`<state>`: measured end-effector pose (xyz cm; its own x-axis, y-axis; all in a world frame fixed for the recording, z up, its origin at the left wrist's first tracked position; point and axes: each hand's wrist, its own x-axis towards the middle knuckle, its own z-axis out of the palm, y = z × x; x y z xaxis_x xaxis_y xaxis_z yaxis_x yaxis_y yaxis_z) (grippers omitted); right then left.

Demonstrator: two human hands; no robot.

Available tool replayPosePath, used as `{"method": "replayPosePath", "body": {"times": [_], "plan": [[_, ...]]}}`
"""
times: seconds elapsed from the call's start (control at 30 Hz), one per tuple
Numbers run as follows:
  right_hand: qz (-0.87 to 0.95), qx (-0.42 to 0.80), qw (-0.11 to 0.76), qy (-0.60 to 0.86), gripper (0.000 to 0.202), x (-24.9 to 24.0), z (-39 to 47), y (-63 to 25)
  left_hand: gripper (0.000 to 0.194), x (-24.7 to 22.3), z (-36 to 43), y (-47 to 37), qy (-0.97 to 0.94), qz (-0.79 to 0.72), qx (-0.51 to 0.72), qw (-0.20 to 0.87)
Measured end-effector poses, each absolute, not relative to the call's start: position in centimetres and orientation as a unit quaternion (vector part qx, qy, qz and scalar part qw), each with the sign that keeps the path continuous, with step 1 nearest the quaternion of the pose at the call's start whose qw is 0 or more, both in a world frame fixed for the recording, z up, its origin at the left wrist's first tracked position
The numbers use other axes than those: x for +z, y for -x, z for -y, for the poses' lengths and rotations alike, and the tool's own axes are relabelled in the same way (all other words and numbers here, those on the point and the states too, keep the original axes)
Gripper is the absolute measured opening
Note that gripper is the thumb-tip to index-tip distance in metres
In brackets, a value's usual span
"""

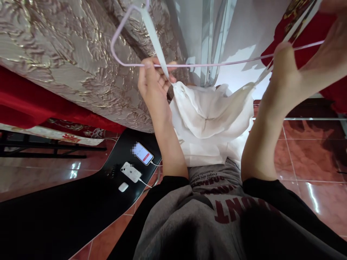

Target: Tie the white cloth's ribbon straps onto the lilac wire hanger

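A pale pink hanger (217, 65) spans the upper view, its left end angled up. White straps (154, 38) on both sides run to a sheer white garment (211, 119) hanging below the bar in soft folds. My left hand (154, 79) is closed on the hanger's lower bar, fingers beside the left strap. At upper right, my right hand (300, 68) has its thumb spread from the fingers, close to the right strap and bar. Its fingertips are partly cut off by the frame edge, so contact there is unclear.
A shiny patterned curtain-like cloth (81, 65) fills the left. On a black bench (67, 202) lie two phones (143, 153) with cables and a small white case (123, 187). Red cloth (276, 47) hangs at right, near metal rails (214, 43). The floor is red tile (314, 155).
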<state>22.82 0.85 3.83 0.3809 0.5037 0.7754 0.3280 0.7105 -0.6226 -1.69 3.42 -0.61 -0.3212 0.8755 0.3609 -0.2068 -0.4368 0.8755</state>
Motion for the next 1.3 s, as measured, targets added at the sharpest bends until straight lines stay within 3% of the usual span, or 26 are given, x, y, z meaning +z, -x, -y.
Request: {"method": "replayPosePath", "body": {"times": [0.1,0.23,0.4,0.53,0.6,0.7,0.77,0.83,1.0,1.1,1.23,1.3], "plan": [[0.635,-0.083,0.718,0.272,0.017,1.7,-1.1,-20.8,0.039,-0.9,-3.3,1.5,-0.448,-0.369,0.716,0.388],[0.711,0.034,0.545,0.442,0.029,-0.4,-2.4,-20.6,0.032,-1.3,-2.9,2.6,-0.470,-0.391,0.698,0.373],[0.687,0.015,0.564,0.459,0.026,-1.2,-1.9,-21.6,0.027,-0.3,-1.1,4.7,-0.510,-0.435,0.660,0.338],[0.690,0.022,0.555,0.465,0.027,-0.5,-0.6,-21.1,0.027,2.7,1.7,5.3,-0.491,-0.419,0.667,0.372],[0.689,0.035,0.548,0.472,0.029,-0.2,-0.2,-20.9,0.037,4.6,2.9,5.4,-0.481,-0.380,0.673,0.414],[0.680,0.027,0.559,0.474,0.029,0.0,-0.2,-21.1,0.071,7.2,3.6,5.8,-0.451,-0.328,0.663,0.499],[0.678,0.025,0.564,0.471,0.028,0.0,-0.3,-21.4,0.079,8.3,3.2,5.9,-0.386,-0.278,0.693,0.542],[0.687,0.038,0.553,0.470,0.028,0.1,-0.3,-21.7,0.075,8.2,2.4,6.0,-0.321,-0.234,0.751,0.527],[0.715,0.049,0.532,0.452,0.026,0.3,0.0,-22.0,0.045,3.7,0.2,6.4,-0.285,-0.333,0.847,0.300],[0.728,0.055,0.521,0.442,0.031,0.4,0.3,-21.7,0.035,1.3,-0.5,6.7,-0.341,-0.399,0.774,0.353],[0.749,0.099,0.493,0.431,0.039,0.4,0.9,-20.5,0.024,1.4,-0.2,4.9,-0.434,-0.325,0.709,0.451],[0.717,0.076,0.557,0.413,0.032,0.2,1.0,-20.0,0.021,2.3,0.3,3.2,-0.434,-0.300,0.717,0.456]]}}
